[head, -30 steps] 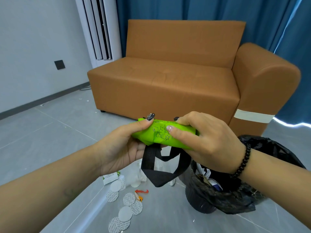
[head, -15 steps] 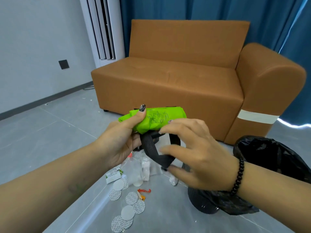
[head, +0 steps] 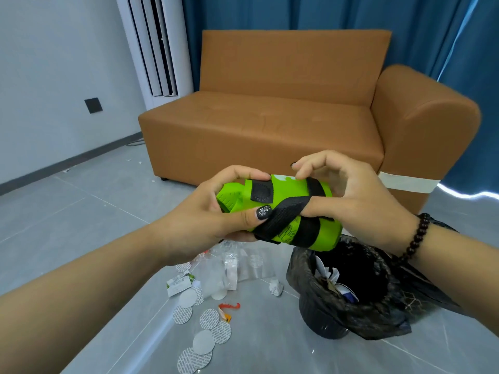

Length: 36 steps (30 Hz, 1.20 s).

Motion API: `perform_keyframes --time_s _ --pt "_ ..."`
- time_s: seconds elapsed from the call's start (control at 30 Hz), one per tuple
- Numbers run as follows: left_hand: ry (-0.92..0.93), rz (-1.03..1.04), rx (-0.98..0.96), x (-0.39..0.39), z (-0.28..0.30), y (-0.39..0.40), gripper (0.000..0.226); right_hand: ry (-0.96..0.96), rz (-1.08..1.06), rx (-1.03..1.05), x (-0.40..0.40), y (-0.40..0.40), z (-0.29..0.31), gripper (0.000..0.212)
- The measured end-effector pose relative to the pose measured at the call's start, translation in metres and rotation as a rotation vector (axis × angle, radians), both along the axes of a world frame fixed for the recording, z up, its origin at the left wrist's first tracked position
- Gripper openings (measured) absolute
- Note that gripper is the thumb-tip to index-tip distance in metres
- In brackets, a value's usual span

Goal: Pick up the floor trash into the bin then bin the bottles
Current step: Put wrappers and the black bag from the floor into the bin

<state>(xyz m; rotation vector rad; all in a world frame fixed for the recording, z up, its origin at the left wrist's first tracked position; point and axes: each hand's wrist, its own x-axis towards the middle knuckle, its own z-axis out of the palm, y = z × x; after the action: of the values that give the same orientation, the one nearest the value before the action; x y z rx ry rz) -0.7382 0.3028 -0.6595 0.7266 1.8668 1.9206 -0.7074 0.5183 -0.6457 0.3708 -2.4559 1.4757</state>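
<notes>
The floor trash [head: 205, 295] lay scattered on the grey floor [head: 81, 211] just left of the bin [head: 348, 300]: round foil seals, clear plastic wrappers, a small printed packet, a crumpled white wad and an orange scrap, none of it yet gathered. The bin, lined with a black bag, already held some paper and scraps, so I judged the clearing begun but far from done. No bottles were visible from where I stood, so that part looked untouched. Above the litter the person held a rolled green bag [head: 272, 211] in front of the sofa [head: 270, 117], near the bin's rim. The left hand [head: 213, 211] gripped the roll's left end, its fingers curled round it and the thumb pressed on top. The right hand [head: 348, 195] had its thumb hooked under the black strap [head: 289, 209] that wound round the roll, the other fingers bent loosely above it. Whether this bundle was meant for the bin, I could not say.
</notes>
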Motion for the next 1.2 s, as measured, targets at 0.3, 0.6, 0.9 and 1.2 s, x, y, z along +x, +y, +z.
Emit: perform_keyframes --time_s 0.3,0.6,0.9,1.2 --pt "0.044 -0.020 0.023 0.005 -0.005 -0.007 0.044 -0.564 0.271 -0.471 -0.001 0.003 -0.022 0.051" --pt "-0.224 0.092 0.101 0.003 -0.037 0.020 0.068 -0.481 0.060 -0.284 -0.010 0.012 -0.036 0.043" --pt "-0.286 0.220 0.081 -0.007 -0.052 0.055 0.064 -0.616 -0.009 -0.363 -0.016 0.038 -0.052 0.057" --pt "-0.280 0.216 0.084 -0.024 -0.091 0.120 0.048 -0.734 -0.023 -0.468 -0.023 0.100 -0.079 0.049"
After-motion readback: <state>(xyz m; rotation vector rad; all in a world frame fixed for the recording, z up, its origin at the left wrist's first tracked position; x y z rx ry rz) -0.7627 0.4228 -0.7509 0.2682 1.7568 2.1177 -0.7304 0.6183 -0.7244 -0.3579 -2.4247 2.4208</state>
